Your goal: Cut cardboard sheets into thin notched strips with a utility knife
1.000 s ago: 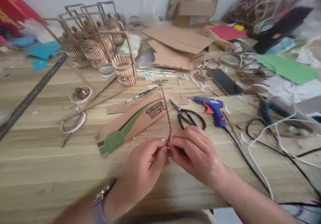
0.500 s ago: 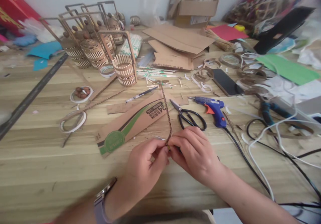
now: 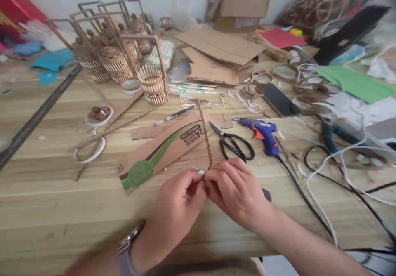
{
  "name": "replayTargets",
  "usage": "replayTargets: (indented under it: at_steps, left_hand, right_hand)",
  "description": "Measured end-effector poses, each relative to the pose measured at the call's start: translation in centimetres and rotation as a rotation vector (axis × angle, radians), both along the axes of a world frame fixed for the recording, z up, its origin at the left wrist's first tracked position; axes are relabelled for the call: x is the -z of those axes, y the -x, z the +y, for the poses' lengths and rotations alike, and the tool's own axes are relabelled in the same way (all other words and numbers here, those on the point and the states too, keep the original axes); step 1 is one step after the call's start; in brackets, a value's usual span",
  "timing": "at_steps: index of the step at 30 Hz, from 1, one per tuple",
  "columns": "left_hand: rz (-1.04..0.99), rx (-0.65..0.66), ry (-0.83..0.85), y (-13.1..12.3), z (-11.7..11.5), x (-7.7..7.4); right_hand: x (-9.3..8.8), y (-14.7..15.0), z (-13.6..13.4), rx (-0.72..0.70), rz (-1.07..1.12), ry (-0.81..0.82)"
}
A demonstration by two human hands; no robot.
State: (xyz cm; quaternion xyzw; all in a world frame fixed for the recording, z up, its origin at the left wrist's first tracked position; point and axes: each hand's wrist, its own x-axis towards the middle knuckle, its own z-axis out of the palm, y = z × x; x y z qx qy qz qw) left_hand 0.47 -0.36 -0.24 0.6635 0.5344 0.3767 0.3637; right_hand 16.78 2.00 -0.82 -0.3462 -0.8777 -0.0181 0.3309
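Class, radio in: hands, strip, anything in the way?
Left hand and right hand pinching strip. Strip stretching away, crossing cardboard in view. Scissors just beyond right hand, possibly obstructing.

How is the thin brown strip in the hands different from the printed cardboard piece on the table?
The strip is narrow; the cardboard piece is much broader. The left hand and right hand pinch the strip, while the cardboard piece lies on the table. The strip is speckled dark along its length; the cardboard piece carries a green band and dark lettering. Both are brown.

Narrow brown corrugated strip (image 3: pixel 206 136), pointing forward, bent at its near end
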Motion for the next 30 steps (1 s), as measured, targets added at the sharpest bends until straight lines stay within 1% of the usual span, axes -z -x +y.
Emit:
replayTargets:
  at_steps: [8, 16, 18, 25, 30]
  left_hand:
    - [-0.016, 0.007, -0.013, 0.0, 0.0, 0.2]
    - [-0.134, 0.028, 0.074, 0.0, 0.1, -0.2]
    - [-0.150, 0.034, 0.102, 0.0, 0.2, -0.2]
    - [-0.152, 0.085, 0.133, 0.3, 0.4, 0.0]
    - [-0.141, 0.092, 0.234, 0.3, 0.5, -0.1]
  right_hand:
    - [-0.1, 0.1, -0.1, 0.007, 0.031, 0.065]
    - [-1.0, 0.0, 0.1, -0.067, 0.158, 0.264]
    - [-1.1, -0.1, 0.1, -0.079, 0.182, 0.292]
    - [-0.9, -0.2, 0.5, -0.073, 0.138, 0.214]
    - [-0.7, -0.3, 0.5, -0.096, 0.081, 0.222]
